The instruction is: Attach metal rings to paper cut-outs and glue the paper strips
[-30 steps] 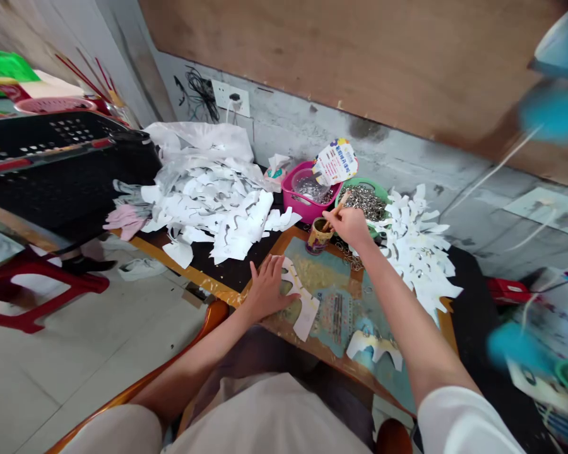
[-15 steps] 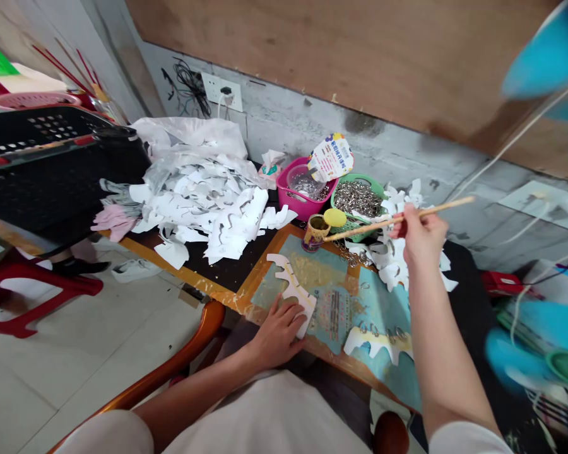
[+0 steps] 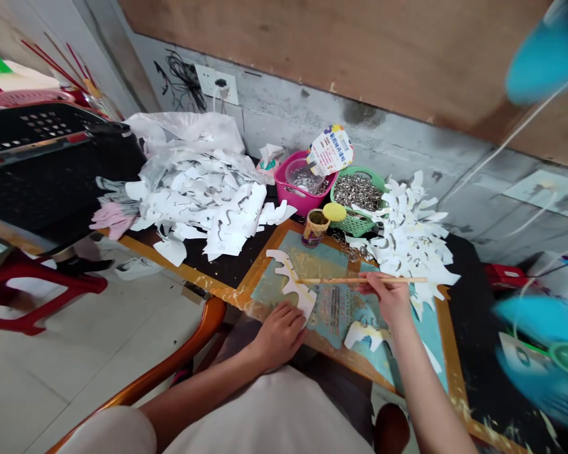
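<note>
My left hand (image 3: 279, 334) presses on the near end of a white cut-out piece (image 3: 289, 272) with a notched edge and a yellowish strip. My right hand (image 3: 388, 296) is closed round a thin wooden stick (image 3: 334, 280), held almost level, its tip at the yellowish strip. Another white cut-out piece (image 3: 357, 334), with metal rings along its yellowish edge, lies on the blue board (image 3: 428, 334), partly behind my right wrist. A small open can (image 3: 315, 228) of yellowish stuff stands at the board's far edge, with a yellow round lid (image 3: 334, 212) beside it.
A pink basket (image 3: 296, 198) and a green basket (image 3: 353, 221) of metal rings stand by the wall. White cut-outs are heaped at left (image 3: 231, 221) and right (image 3: 414, 239). A blurred blue fan (image 3: 532, 359) is at the right, and a wooden chair arm (image 3: 208, 328) at the left.
My right hand has come down and nearer, bringing the stick's tip from beside the can to the white piece. My left hand stays on that piece.
</note>
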